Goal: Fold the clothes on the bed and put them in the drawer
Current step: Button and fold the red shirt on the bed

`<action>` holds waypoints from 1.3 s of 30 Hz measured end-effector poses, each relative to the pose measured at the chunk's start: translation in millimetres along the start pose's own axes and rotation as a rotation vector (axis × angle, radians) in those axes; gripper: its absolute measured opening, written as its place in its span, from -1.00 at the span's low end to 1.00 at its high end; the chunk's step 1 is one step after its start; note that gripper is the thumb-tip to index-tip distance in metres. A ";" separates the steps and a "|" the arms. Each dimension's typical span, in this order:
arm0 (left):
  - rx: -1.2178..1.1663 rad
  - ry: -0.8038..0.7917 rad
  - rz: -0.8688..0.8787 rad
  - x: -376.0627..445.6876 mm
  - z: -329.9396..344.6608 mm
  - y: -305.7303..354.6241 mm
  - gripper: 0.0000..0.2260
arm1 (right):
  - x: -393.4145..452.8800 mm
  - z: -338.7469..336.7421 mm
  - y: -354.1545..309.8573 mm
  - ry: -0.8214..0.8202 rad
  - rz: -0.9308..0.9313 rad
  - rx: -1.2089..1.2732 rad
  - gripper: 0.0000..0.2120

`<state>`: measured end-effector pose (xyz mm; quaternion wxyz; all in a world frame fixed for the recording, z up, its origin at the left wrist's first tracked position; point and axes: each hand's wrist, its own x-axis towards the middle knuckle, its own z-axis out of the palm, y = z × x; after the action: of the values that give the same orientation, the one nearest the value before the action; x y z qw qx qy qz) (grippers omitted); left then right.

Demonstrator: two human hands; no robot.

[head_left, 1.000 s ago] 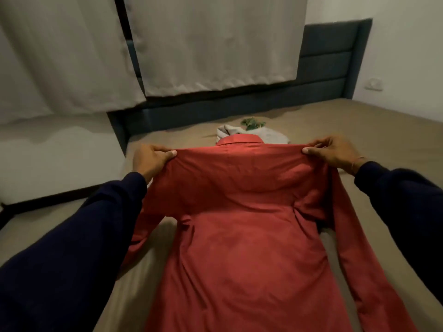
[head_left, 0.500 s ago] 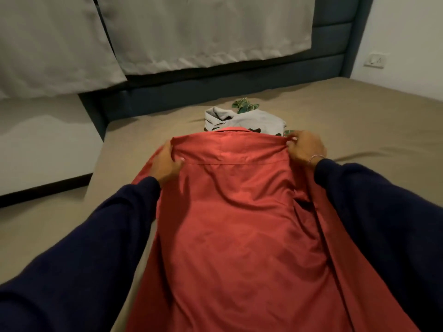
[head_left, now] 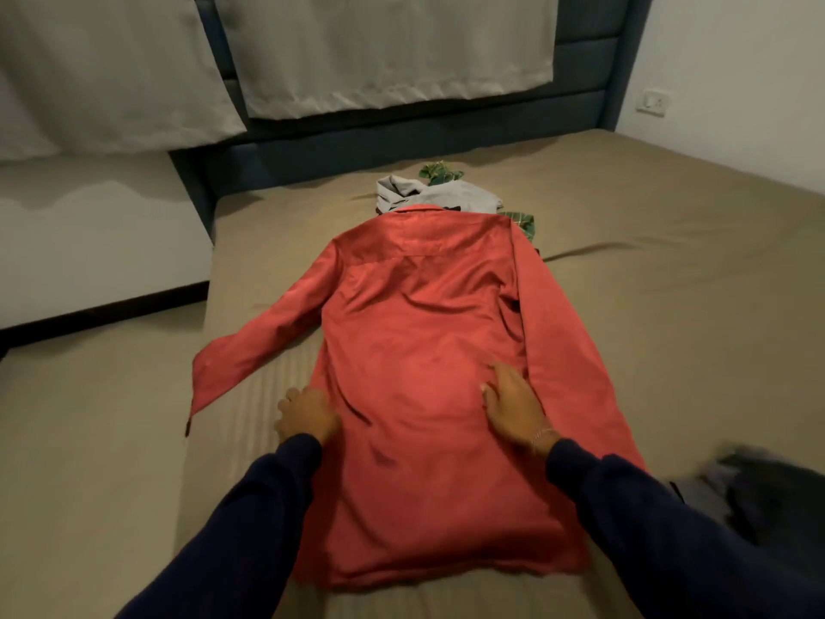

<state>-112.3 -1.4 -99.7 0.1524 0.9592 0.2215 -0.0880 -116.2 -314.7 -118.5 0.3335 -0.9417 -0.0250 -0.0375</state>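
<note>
A red long-sleeved shirt (head_left: pixel 428 377) lies spread flat, back up, along the middle of the bed (head_left: pixel 669 332), its collar toward twelve o'clock and its hem toward six o'clock. The shirt's left-hand sleeve (head_left: pixel 254 346) stretches out over the tan sheet toward eight o'clock, while the other sleeve (head_left: pixel 576 350) runs down the shirt's side at three o'clock. The right hand (head_left: pixel 513 406) rests palm down on the cloth at about four o'clock from the shirt's centre, its fingers (head_left: pixel 500 375) straight and released, pressing the fabric flat; a thin bracelet shows at the wrist. The left hand (head_left: pixel 306 415) sits at the shirt's edge at about eight o'clock; its fingers are tucked at or under the fabric edge, so I cannot tell whether they grasp it. Both arms wear dark navy sleeves. Just beyond the collar at twelve o'clock lies a crumpled grey garment (head_left: pixel 439 196), touching a green patterned cloth (head_left: pixel 439 172) that also peeks out at one o'clock. A blurred dark garment (head_left: pixel 768 498) lies on the bed at four o'clock. A dark blue upholstered headboard (head_left: pixel 402 140) stands behind, with pale curtains (head_left: pixel 384 46) hanging over it, and a wall socket (head_left: pixel 652 101) at two o'clock.
</note>
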 end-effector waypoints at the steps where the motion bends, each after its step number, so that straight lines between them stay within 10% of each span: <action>1: 0.011 0.034 -0.023 -17.2 3.2 -13.6 -0.55 | -16.5 0.5 7.0 0.025 0.074 -0.012 -0.64; 10: -0.272 0.020 -0.065 -85.9 -1.5 -67.8 -0.67 | -101.8 -35.9 24.4 0.043 0.482 -0.071 -0.45; 20: -1.144 -0.269 -0.300 -135.8 8.8 -99.6 -0.88 | -149.5 -51.2 8.1 -0.130 0.575 0.797 -0.66; 25: -1.241 -0.264 -0.379 -143.5 12.3 -126.6 -0.77 | -190.0 -48.5 4.7 -0.067 0.681 0.990 -0.88; 34: -1.504 -0.104 -0.237 -199.6 25.5 -122.4 -0.65 | -237.9 -29.1 -4.3 0.020 0.563 0.930 -0.60; 39: -1.751 -0.142 -0.207 -237.0 50.6 -87.3 -0.47 | -244.7 -9.7 -18.9 -0.010 0.562 1.387 -0.45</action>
<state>-366.9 -37.9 -113.3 0.8370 0.4654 0.2850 0.0405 -361.8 -311.5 -120.5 0.8475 -0.4866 0.1974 0.0777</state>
